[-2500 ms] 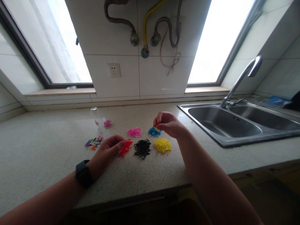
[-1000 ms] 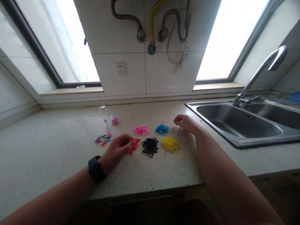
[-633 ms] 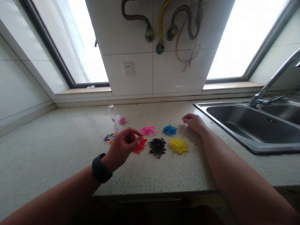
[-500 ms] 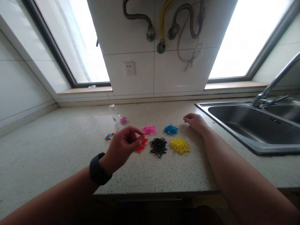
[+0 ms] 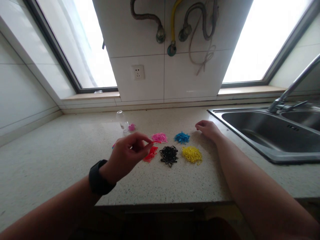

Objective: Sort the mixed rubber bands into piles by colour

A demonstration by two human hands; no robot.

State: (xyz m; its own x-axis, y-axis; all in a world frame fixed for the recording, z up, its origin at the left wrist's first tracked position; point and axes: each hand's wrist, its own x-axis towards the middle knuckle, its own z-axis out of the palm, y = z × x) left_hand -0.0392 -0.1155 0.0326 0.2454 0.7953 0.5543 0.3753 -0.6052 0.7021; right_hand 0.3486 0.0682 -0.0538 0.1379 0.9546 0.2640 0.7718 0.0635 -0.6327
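Between the thumb and index finger of my left hand [image 5: 132, 148] is a small red rubber band [image 5: 156, 142], held above the counter. Just under those fingertips lies a pile of red rubber bands [image 5: 150, 154], partly covered by the hand. Around it sit separate heaps of pink rubber bands [image 5: 159, 137], black rubber bands [image 5: 169, 155], blue rubber bands [image 5: 182, 137] and yellow rubber bands [image 5: 192, 154]. My right hand [image 5: 206, 128] rests on the counter right of the blue heap, fingers curled together, with nothing visible in them. A mixed-colour pile [image 5: 113, 145] is mostly hidden behind my left hand.
A clear bottle [image 5: 122, 120] stands behind my left hand, beside a small pink piece [image 5: 131, 127]. To the right, a steel sink [image 5: 260, 150] with a faucet [image 5: 277, 105] is set into the speckled counter [image 5: 180, 186]. The tiled wall carries a socket [image 5: 138, 72] and hoses.
My left hand has shifted slightly left, still pinching the red rubber band, and now covers most of the mixed-colour pile. My right hand has stayed in place.
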